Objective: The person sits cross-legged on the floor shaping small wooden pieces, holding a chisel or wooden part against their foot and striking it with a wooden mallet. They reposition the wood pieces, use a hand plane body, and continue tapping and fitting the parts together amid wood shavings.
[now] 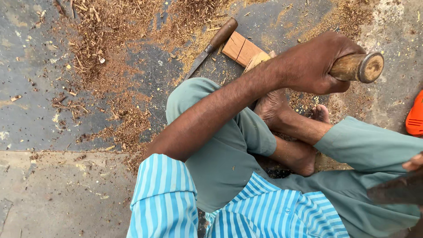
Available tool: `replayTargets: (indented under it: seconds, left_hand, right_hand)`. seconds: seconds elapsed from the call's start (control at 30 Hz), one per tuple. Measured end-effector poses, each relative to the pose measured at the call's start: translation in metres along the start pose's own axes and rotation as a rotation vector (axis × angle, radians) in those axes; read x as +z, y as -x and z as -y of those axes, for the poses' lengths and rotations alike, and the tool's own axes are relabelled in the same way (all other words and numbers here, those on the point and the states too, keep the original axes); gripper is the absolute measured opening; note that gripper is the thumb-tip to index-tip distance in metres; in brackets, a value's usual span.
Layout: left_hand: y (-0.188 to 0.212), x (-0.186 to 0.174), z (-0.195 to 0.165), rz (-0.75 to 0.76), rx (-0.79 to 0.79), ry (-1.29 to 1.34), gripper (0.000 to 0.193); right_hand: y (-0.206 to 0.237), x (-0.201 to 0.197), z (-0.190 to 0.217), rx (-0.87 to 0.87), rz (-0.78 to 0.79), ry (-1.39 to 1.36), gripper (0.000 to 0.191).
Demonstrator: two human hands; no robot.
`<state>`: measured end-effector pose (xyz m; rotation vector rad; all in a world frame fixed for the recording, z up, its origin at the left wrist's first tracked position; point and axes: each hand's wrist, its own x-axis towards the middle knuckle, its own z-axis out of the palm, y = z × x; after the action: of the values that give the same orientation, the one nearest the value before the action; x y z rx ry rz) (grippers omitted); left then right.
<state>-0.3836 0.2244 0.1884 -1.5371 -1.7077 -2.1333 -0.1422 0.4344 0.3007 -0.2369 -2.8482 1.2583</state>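
Note:
My left hand (313,61) reaches across my knees and is closed around a round wooden tool handle (359,67), whose end points right. Just behind the wrist lies a reddish wooden block (240,47) with cut lines, partly pinned under my bare foot (271,108). Only a fingertip or two of my right hand (413,162) shows at the right edge, resting on a dark brown object (396,189) that is mostly out of view. What the handle's working end touches is hidden by the hand.
A chisel (211,44) with a wooden handle lies on the grey floor beside the block. Sawdust and wood chips (114,66) are scattered across the floor. An orange object (415,115) sits at the right edge. A paler concrete slab (61,194) lies at lower left.

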Motion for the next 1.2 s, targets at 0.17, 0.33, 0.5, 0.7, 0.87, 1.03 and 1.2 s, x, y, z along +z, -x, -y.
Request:
replayTargets:
  seconds: [0.17, 0.33, 0.5, 0.7, 0.87, 1.03, 1.2]
  left_hand:
    - [0.005, -0.012, -0.001, 0.118, -0.109, -0.029, 0.024]
    - [0.026, -0.020, 0.003, 0.038, -0.148, -0.197, 0.046]
    - [0.053, -0.029, 0.026, 0.120, -0.276, -0.235, 0.054]
    - [0.074, -0.033, 0.049, 0.123, -0.109, -0.526, 0.046]
    - [0.091, -0.029, 0.038, 0.027, -0.135, -0.357, 0.055]
    - [0.080, -0.032, 0.040, -0.004, -0.287, -0.259, 0.059]
    - [0.039, -0.043, 0.016, -0.185, -0.367, -0.050, 0.033]
  right_hand:
    - [-0.032, 0.008, 0.037, -0.313, 0.018, 0.348, 0.075]
    - [-0.046, 0.009, 0.082, -0.539, 0.019, 0.351, 0.092]
    - [-0.068, -0.001, 0.146, -0.666, 0.067, 0.441, 0.106]
    - [-0.075, -0.007, 0.159, -0.366, 0.269, 0.569, 0.109]
    - [-0.070, -0.007, 0.137, -0.664, 0.050, 0.323, 0.106]
    - [-0.073, -0.009, 0.140, -0.489, 0.198, 0.495, 0.102]
    - [-0.074, 0.000, 0.132, -0.336, 0.203, 0.516, 0.108]
